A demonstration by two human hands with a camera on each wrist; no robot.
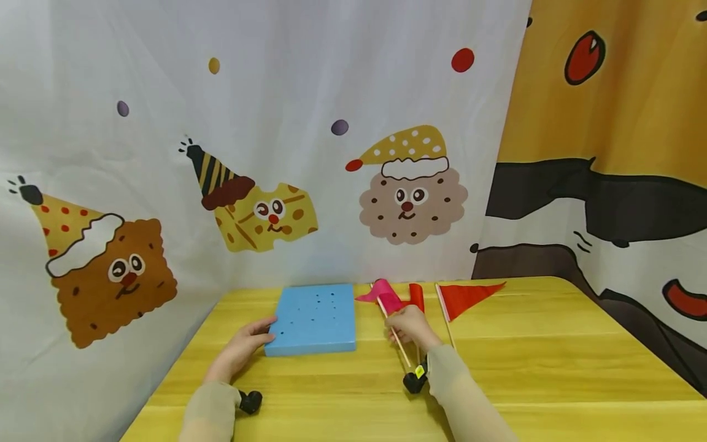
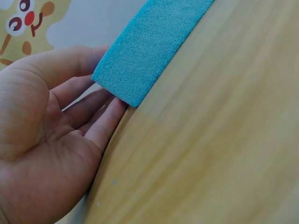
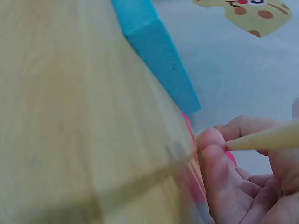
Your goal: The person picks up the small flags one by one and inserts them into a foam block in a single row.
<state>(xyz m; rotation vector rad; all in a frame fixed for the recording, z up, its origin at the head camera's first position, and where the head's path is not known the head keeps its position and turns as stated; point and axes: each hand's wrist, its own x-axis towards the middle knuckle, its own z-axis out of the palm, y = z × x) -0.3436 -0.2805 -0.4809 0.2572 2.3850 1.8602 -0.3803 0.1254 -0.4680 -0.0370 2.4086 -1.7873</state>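
Observation:
A light-blue foam block [image 1: 331, 331] with several small holes in its top lies flat on the table. My left hand [image 1: 247, 345] is at the block's left side, fingers fairly straight and fingertips touching its edge. In the left wrist view the fingertips reach the end of the blue block [image 2: 145, 51]. Right of the block, my right hand [image 1: 411, 324] pinches the wooden stick of a pink flag [image 1: 390, 298]. The right wrist view shows that stick [image 3: 266, 139] between thumb and fingers. Just behind the hand is a red flag [image 1: 417, 297], partly hidden by it.
Another red triangular flag [image 1: 466, 299] on a thin stick lies on the table to the right. The wooden table [image 1: 552, 362] runs back to a cartoon-printed curtain [image 1: 331, 61]. Black wrist devices [image 1: 251, 402] sit below both hands.

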